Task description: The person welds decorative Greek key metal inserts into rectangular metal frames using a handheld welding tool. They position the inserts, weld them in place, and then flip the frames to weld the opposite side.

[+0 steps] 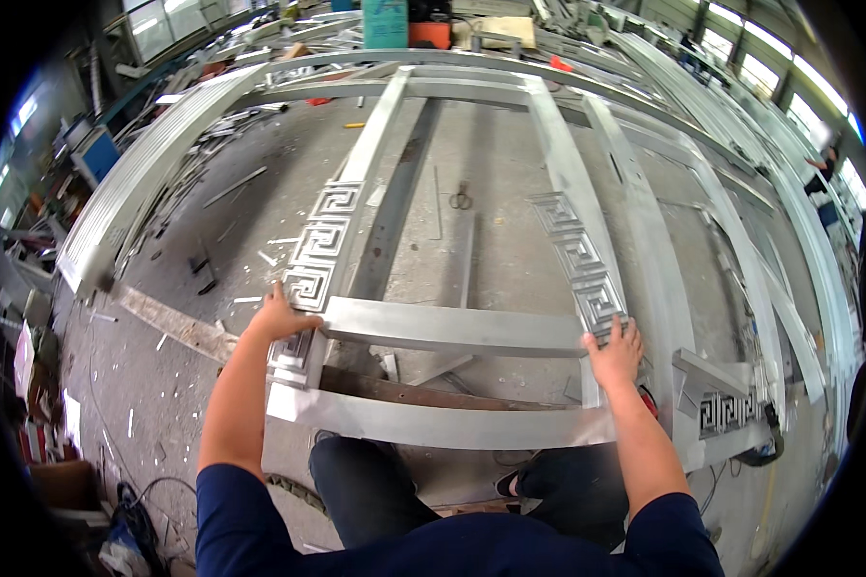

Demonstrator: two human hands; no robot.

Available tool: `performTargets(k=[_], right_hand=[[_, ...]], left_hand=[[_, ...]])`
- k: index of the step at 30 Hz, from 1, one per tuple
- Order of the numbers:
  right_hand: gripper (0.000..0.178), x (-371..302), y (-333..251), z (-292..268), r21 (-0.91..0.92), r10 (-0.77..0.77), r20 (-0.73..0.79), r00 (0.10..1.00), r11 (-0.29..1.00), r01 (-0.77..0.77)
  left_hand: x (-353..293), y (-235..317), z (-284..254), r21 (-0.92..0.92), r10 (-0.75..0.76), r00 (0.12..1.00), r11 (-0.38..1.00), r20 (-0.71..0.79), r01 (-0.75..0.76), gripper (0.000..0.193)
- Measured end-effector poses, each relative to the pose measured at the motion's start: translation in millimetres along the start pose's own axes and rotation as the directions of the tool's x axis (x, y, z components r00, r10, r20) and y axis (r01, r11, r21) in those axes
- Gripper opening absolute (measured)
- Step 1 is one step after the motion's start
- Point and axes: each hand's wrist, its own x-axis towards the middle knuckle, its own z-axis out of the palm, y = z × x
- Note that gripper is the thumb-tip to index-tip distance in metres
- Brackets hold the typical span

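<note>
A large silvery metal frame lies before me, its near bar [443, 426] close to my knees and a crossbar [452, 327] just beyond it. My left hand [281, 319] grips the left Greek-key strip [322, 236], thumb by the crossbar's left end and fingers over the outer edge. On the other side, my right hand [616, 356] spans the near end of the right Greek-key strip [579, 252], thumb on its inner side and fingers at its outer side. What lies under both palms is hidden.
Stacked long profiles [154, 173] lie at the left, more long bars at the right. Another patterned piece [728, 412] sits at the near right beside a dark tool [770, 433]. Metal offcuts [236, 188] litter the concrete floor. A person [823, 183] stands far right.
</note>
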Motion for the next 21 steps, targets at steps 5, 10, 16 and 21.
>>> performTargets(k=[5, 10, 16, 21], right_hand=[[0.085, -0.9, -4.6, 1.6, 0.022, 0.003, 0.003, 1.0, 1.0, -0.003], [0.087, -1.2, -7.9, -3.8, 0.023, 0.007, 0.012, 1.0, 1.0, -0.007], [0.086, -2.9, -8.5, -10.3, 0.059, 0.01, 0.023, 1.0, 0.998, -0.012], [0.084, -7.6, -2.2, -11.9, 0.079, 0.023, 0.018, 1.0, 0.997, -0.024]], left_hand=[[15.2, -0.1, 6.0, -0.106, 0.002, 0.994, 0.994, -0.108, -0.013, 0.132], [61.6, 17.4, 9.5, -0.116, 0.053, 0.984, 0.991, -0.173, -0.073, 0.114], [47.3, 88.2, 4.7, 0.163, 0.209, 0.851, 0.976, -0.481, -0.148, 0.08], [-85.9, 134.0, 26.1, 0.083, 0.562, 0.714, 0.806, -0.419, -0.586, 0.056]])
